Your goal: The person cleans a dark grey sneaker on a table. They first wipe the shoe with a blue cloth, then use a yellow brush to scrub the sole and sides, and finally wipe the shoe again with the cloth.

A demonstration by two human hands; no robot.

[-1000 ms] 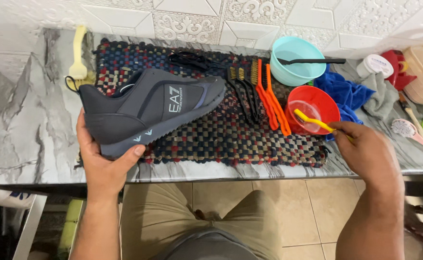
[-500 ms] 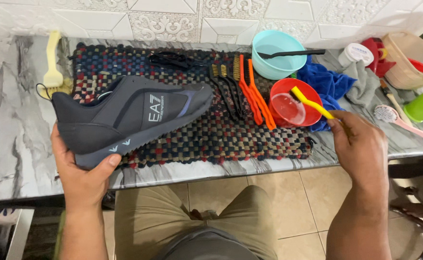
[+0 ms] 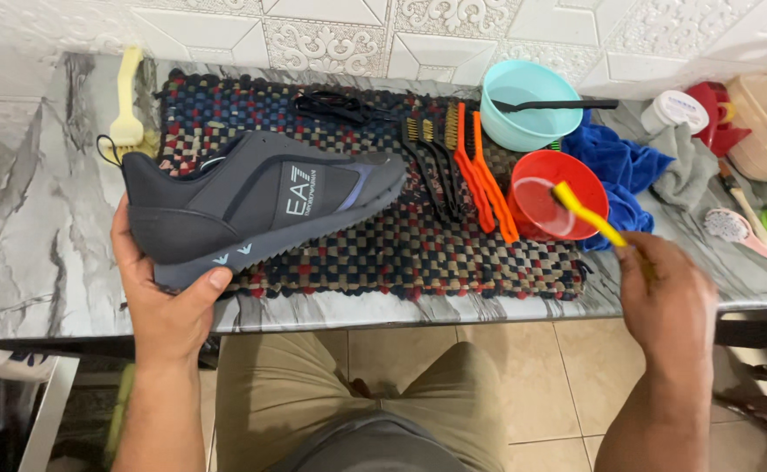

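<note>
The dark grey low-top sneaker with a lighter sole (image 3: 261, 205) lies on its side on the multicoloured woven mat (image 3: 383, 253), toe pointing right, heel at the mat's left edge. The left hand (image 3: 169, 297) cups that heel from below, thumb pressed on the sole edge, fingers clenched round the back of the shoe. The shoe has no laces in it; a bundle of black laces (image 3: 335, 107) lies on the mat just behind it, so unlacing looks done. The upper shows no foam or wet patches that can be made out, so scrubbing appears not yet begun.

The right hand (image 3: 667, 293) grasps a yellow-handled brush (image 3: 586, 212), its head reaching into the red plastic bowl (image 3: 558, 194), which seems to hold a little liquid; dipping the brush looks like the step in hand.

Between shoe and bowl, black and orange small brushes (image 3: 462, 166) lie in a row. Behind sits a turquoise bowl (image 3: 530, 105) with a black brush across it, beside a blue cloth (image 3: 615, 162). A pale yellow brush (image 3: 127, 109) rests on the marble tabletop (image 3: 34, 236).
</note>
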